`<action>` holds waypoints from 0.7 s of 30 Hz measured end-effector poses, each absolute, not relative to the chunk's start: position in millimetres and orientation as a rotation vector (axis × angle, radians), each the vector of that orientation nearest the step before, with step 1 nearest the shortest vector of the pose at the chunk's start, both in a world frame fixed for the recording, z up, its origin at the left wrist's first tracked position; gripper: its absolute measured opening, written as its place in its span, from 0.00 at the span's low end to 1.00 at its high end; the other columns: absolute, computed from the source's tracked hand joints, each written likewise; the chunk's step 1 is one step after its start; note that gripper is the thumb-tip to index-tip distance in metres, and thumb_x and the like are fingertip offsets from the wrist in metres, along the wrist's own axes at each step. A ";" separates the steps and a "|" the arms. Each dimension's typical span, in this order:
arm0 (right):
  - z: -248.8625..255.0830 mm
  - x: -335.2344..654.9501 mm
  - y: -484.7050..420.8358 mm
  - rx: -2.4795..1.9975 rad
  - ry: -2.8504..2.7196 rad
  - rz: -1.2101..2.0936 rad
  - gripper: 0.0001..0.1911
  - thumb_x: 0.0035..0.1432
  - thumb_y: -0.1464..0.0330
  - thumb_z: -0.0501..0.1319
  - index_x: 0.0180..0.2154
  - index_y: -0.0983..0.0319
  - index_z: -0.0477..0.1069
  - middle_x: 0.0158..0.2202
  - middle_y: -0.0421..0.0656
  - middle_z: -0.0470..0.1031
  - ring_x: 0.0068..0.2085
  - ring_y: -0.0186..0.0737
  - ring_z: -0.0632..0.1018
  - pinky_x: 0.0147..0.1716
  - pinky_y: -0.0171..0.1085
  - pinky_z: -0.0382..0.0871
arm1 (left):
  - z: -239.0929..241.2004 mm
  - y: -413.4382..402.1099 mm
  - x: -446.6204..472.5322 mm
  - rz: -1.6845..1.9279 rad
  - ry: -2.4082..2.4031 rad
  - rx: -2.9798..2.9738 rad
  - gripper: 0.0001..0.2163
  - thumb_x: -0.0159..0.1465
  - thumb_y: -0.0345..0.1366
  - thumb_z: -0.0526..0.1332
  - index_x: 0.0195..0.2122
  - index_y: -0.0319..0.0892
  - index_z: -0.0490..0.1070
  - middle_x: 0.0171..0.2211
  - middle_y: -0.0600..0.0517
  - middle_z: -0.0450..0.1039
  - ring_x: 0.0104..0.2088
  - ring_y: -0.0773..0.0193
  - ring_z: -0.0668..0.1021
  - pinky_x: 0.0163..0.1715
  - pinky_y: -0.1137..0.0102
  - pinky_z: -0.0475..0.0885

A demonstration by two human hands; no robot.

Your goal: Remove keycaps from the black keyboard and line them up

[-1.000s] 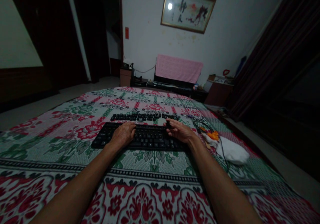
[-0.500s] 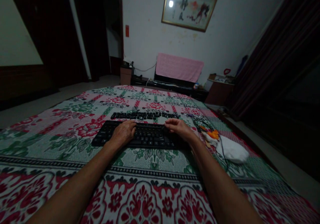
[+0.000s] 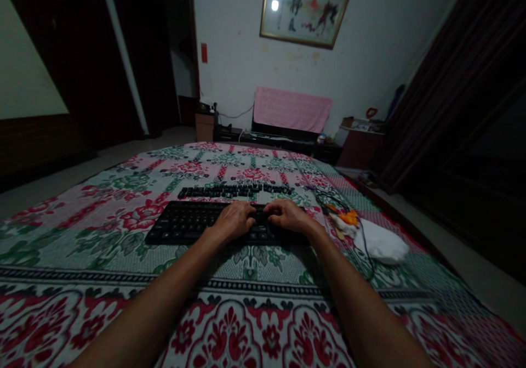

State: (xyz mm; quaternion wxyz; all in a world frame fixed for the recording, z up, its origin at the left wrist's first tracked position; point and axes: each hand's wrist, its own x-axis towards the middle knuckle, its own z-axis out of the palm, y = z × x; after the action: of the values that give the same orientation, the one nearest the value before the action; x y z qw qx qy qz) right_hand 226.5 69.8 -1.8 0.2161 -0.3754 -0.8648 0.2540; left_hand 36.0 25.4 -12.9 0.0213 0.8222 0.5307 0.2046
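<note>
A black computer keyboard lies flat on the patterned bedspread in front of me. My left hand rests over its middle, fingers loosely bent and a little apart, their tips touching the keys. Close by on the right, my right hand is on the right part of the keyboard, thumb and forefinger curled together. Anything between those fingertips is too small and dark to make out. Just beyond the keyboard's far edge stretches a row of loose black keycaps. Both hands hide some of the keys.
Right of the keyboard lie a dark cable, an orange item and a white cloth bundle. The bedspread covers the whole bed. Past it, a pink towel drapes over a screen by the wall.
My left hand has slid right from the keyboard's left part to its middle. My right hand has moved slightly down and left onto the keys, nearer the left. The view has shifted slightly.
</note>
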 end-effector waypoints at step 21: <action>0.9 221.4 68.1 -0.916 -1.927 1.257 0.11 0.47 0.66 0.57 0.34 0.63 0.71 0.23 0.37 0.69 0.22 0.27 0.67 0.23 0.29 0.61 | -10.5 33.3 46.9 1.052 1.402 1.962 0.13 0.54 0.37 0.53 0.33 0.40 0.74 0.27 0.52 0.75 0.28 0.65 0.73 0.27 0.74 0.64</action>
State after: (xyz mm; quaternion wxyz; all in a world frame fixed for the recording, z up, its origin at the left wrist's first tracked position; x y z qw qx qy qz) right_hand 221.4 68.1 0.9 0.3267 -0.3498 -0.7354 0.4797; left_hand 46.9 33.3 -10.5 0.2523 0.7216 0.5157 0.3870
